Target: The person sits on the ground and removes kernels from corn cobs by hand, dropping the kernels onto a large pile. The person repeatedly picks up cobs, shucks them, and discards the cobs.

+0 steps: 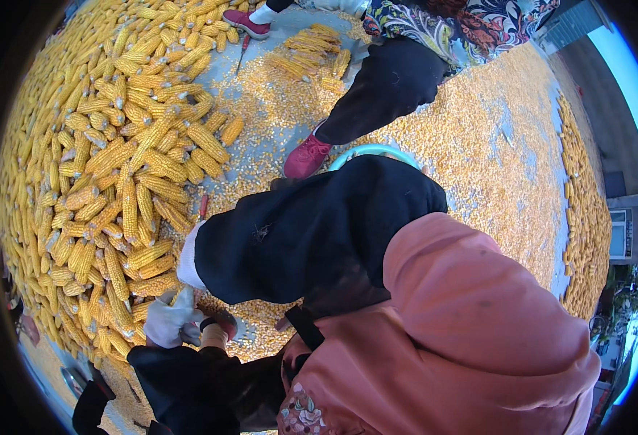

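Observation:
Two pale gloved hands are close together at the right edge of a heap of yellow corn cobs (101,181). My right arm reaches left in a black oversleeve below a salmon sleeve. Only the white glove of my right hand (189,262) shows past the oversleeve, and its fingers are hidden. Just below it, the grayish-white glove of my left hand (168,320) is curled against the lowest cobs. Whatever it holds, if anything, is hidden. A red-handled tool (204,206) lies just above my right hand.
Opposite me sits a person in a patterned top, with a red shoe (307,156) near a teal basin (395,154). Loose kernels (500,152) spread widely to the right. Several cobs (312,49) and another red-handled tool (244,45) lie farther off. More cobs (583,210) line the right edge.

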Available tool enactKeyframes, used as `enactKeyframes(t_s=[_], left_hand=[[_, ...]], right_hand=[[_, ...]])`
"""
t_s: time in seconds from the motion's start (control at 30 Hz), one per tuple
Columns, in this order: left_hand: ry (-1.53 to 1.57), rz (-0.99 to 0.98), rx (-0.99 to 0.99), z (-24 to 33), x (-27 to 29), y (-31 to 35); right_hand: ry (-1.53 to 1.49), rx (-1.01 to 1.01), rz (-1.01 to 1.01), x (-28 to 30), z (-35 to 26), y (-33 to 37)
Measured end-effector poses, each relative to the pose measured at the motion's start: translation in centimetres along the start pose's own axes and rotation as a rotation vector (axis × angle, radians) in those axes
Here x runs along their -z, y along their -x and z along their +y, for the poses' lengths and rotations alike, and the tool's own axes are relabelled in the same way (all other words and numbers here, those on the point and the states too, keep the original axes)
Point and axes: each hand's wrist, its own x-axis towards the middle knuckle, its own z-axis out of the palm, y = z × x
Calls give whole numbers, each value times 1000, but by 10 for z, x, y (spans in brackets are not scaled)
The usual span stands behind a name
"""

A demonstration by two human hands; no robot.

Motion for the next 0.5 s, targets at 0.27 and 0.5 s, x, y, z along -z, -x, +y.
enactKeyframes(t_s=[0.27, 0.5], left_hand=[[-302, 565, 152, 1, -24, -8], [-660, 511, -249, 8, -9, 7]], right_hand=[[14, 4, 5, -14, 13, -18], [50, 0, -18, -32, 7, -39]])
